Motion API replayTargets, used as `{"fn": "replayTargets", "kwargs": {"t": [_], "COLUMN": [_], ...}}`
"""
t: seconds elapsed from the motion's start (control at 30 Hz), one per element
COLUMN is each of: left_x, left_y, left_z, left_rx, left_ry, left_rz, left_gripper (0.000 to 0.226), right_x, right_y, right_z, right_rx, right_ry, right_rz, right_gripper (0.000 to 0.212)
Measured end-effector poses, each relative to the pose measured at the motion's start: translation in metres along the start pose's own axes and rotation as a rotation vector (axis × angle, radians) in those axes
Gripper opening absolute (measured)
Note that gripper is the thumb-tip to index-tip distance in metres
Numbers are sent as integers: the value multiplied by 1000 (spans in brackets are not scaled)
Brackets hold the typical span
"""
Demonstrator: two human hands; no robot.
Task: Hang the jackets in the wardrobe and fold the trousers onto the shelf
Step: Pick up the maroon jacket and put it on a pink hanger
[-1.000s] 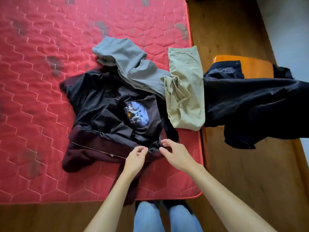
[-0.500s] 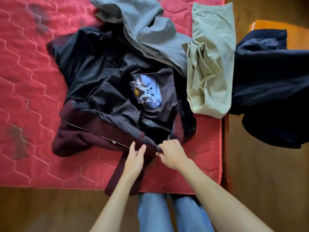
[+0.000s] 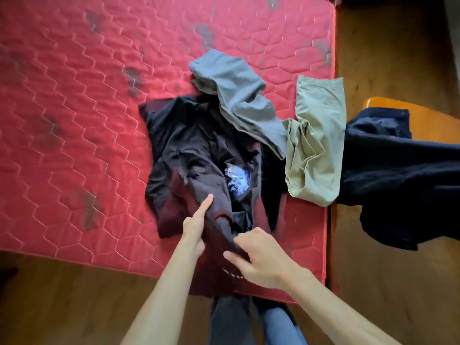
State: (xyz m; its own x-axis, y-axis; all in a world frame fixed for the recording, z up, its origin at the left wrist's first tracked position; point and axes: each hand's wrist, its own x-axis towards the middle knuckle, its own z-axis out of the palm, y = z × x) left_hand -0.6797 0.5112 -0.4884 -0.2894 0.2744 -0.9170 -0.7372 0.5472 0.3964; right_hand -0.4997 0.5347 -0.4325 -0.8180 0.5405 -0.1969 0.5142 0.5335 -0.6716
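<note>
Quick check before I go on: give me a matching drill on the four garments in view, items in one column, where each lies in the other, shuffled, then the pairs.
Items:
1. grey trousers
2. khaki trousers
3. maroon and black jacket
4. dark navy garment

Places:
A. off the red mattress, draped to the right by the wooden chair
B. near mattress edge, under both hands
C. at the mattress's right edge, lying lengthwise
D. crumpled on the mattress, partly over the jacket's far side

Pairs: 1-D, 2-C, 3-B, 4-A
</note>
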Motion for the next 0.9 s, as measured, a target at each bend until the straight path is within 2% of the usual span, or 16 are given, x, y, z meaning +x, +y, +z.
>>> {"fn": "replayTargets", "kwargs": {"t": [0.07, 0.17, 0.2, 0.27, 0.33, 0.43, 0.5, 0.57, 0.6, 0.63, 0.7, 0.77, 0.8, 0.83, 0.9], "left_x": [-21, -67, -85, -120, -157, -204, -238, -272, -288, -304, -334, -357, -366, -374, -384], "left_y": [19, 52, 64, 85, 106, 132, 147, 158, 164, 169, 178, 186, 189, 191, 191], "left_z": [4, 12, 14, 17, 17, 15, 15, 15, 14, 13, 11, 11, 11, 10, 9], "left_rx": [29, 93, 126, 199, 248, 246, 203, 156, 140, 126, 113, 136, 148, 151, 142], "left_ry": [19, -21, -56, -136, -205, -248, -261, -293, -314, -334, -359, -341, -331, -318, -287], "left_rz": [108, 329, 408, 584, 732, 863, 922, 970, 994, 1018, 1085, 1169, 1202, 1221, 1229], "left_gripper": [79, 46, 42, 50, 65, 76, 77, 75, 74, 73, 77, 82, 83, 83, 84], "right_x": [-8, -21, -25, -27, -23, -5, 8, 19, 22, 22, 17, 13, 13, 17, 35], "right_y": [-22, -38, -40, -37, -31, -29, -36, -46, -48, -50, -47, -45, -46, -49, -65], "right_z": [-14, -35, -43, -60, -80, -116, -138, -148, -147, -143, -124, -102, -91, -81, -64], "right_rx": [109, 267, 330, 449, 573, 662, 642, 608, 616, 657, 911, 1345, 1532, 1684, 1879], "right_ry": [2, -54, -79, -111, -44, 108, 121, 90, 43, -25, -148, -175, -144, -93, -3], "right_rz": [5, 41, 48, 106, 211, 298, 319, 439, 560, 705, 913, 992, 990, 961, 858], "right_gripper": [52, 59, 59, 53, 45, 40, 34, 45, 49, 63, 92, 112, 116, 111, 80]}}
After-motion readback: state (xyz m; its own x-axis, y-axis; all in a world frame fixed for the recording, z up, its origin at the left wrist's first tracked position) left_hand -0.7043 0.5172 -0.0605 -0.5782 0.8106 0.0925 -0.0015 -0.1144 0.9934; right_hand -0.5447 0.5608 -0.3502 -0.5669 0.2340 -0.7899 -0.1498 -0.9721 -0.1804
